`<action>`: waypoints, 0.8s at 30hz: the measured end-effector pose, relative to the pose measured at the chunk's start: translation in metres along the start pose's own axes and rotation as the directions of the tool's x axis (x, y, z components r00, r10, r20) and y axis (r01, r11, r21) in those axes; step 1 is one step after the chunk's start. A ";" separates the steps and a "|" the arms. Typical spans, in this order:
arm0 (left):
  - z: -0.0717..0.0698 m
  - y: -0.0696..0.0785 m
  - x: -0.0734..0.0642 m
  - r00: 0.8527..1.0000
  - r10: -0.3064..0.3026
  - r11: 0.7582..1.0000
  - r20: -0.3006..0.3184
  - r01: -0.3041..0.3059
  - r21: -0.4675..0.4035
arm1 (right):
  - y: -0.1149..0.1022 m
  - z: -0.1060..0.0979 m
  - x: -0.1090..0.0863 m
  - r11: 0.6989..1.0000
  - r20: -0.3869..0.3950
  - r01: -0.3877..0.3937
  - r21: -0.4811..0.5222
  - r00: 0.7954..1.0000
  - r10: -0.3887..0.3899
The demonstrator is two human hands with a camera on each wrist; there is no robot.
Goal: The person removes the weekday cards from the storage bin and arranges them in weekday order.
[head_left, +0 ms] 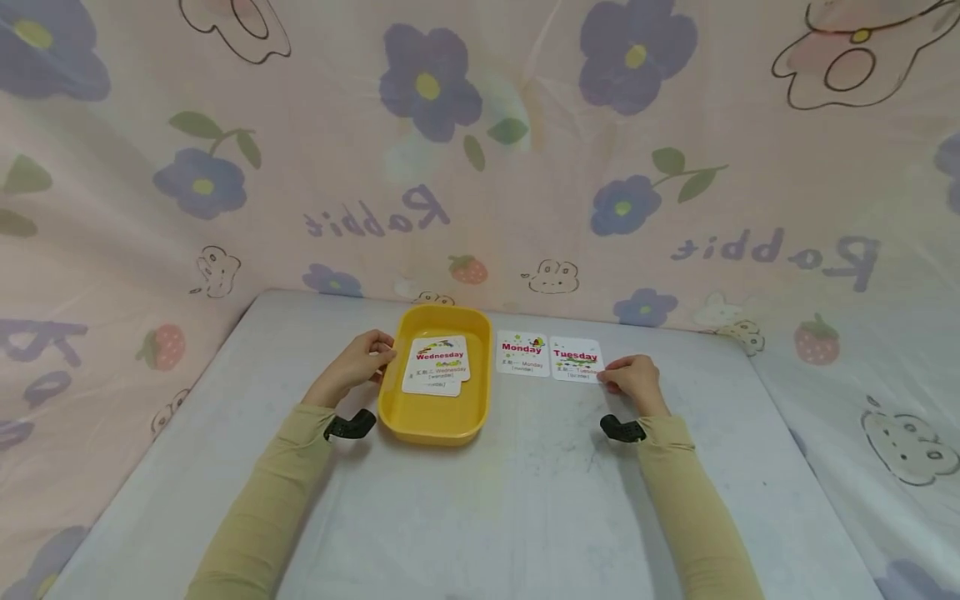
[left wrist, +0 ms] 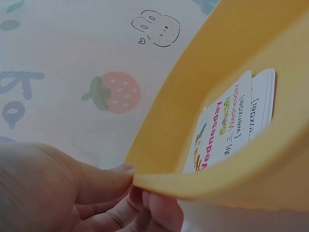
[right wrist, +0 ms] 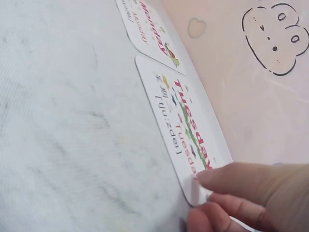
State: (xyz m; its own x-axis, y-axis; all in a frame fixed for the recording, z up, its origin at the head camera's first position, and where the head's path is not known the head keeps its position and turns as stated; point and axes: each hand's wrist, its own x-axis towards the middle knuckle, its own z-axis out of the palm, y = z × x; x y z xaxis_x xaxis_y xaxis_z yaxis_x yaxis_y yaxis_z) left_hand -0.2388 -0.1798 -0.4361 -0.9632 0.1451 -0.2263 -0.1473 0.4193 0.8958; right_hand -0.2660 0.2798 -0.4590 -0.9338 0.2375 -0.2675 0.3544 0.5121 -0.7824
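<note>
My left hand (head_left: 352,367) grips the left rim of a yellow tray (head_left: 435,427), thumb on the inner side and fingers beneath the edge. Inside the tray lies a small stack of white cards, a Wednesday card (head_left: 437,360) on top and the edge of another showing below it. To the right of the tray, a Monday card (head_left: 522,353) and a Tuesday card (head_left: 576,358) lie side by side, face up. My right hand (head_left: 636,383) pinches the Tuesday card's lower right corner, its thumb (right wrist: 231,180) on the printed face.
A white-covered table (head_left: 525,517) holds the tray and cards. Behind and beside it hangs a pink curtain (head_left: 495,200) with flowers, rabbits and strawberries, close to the table's far edge. Black wrist devices (head_left: 352,425) sit at both cuffs.
</note>
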 end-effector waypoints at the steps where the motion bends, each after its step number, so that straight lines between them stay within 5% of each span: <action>1: 0.000 0.000 0.000 1.000 0.000 1.000 -0.001 0.000 0.004 | -0.001 -0.001 0.000 1.000 0.008 -0.009 0.012 1.000 0.009; 10: 0.000 0.000 0.000 1.000 -0.015 1.000 0.000 0.015 0.004 | -0.016 -0.008 -0.004 0.999 0.041 0.026 0.043 0.999 -0.027; 18: 0.000 -0.001 -0.001 1.000 -0.010 1.000 -0.008 0.010 -0.011 | -0.037 0.006 -0.013 0.969 0.150 0.059 0.238 0.984 -0.097; 24: 0.001 -0.002 0.000 1.000 -0.013 1.000 -0.010 0.013 -0.028 | -0.052 0.020 -0.022 0.930 0.257 0.053 0.364 0.954 -0.155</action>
State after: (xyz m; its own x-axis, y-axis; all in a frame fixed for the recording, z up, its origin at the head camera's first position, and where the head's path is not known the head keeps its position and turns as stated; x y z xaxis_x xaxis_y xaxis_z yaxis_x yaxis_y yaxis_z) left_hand -0.2379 -0.1795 -0.4380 -0.9634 0.1310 -0.2340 -0.1656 0.3958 0.9033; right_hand -0.2643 0.2315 -0.4237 -0.9582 -0.0655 -0.2784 0.2621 0.1881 -0.9465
